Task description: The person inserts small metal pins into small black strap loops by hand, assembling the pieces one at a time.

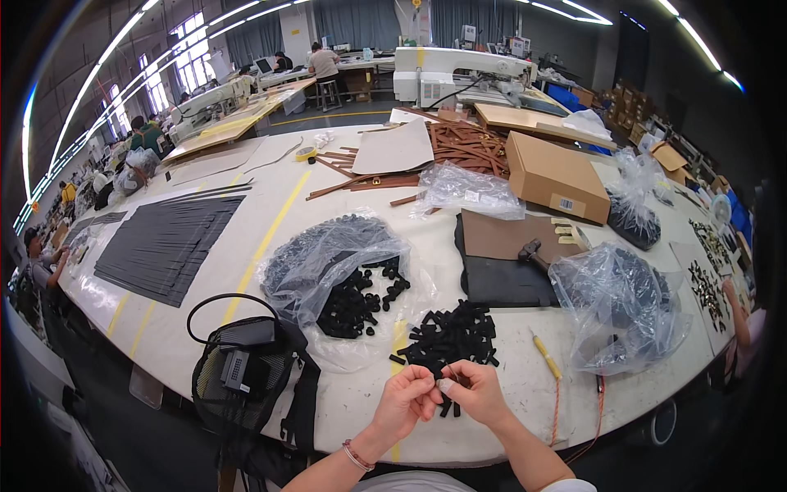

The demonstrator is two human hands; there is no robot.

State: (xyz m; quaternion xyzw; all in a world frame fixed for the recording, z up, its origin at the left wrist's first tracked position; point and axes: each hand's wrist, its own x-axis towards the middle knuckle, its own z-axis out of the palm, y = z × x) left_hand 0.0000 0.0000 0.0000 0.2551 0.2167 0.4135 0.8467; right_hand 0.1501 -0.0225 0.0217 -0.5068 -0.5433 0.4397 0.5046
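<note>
My left hand (403, 403) and my right hand (475, 394) meet at the table's front edge, thumbs and fingers pinched together. Something small and dark shows between the fingertips, too covered to name. Just beyond them lies a pile of short black tube-like pieces (451, 332), with a few more below my fingers. To the left of that pile, a clear plastic bag (316, 271) lies open with small black round pieces (352, 303) spilling from its mouth. A yellow-handled pen-like tool (543, 354) on an orange twisted cord rests right of my right hand.
A black mesh basket (238, 373) with a dark device stands at the left front edge. Another plastic bag (619, 307), a hammer (531, 252) on a dark pad, a cardboard box (557, 176), brown straps (467, 148) and black strips (168, 246) lie around. Another person's arm (738, 316) reaches in at right.
</note>
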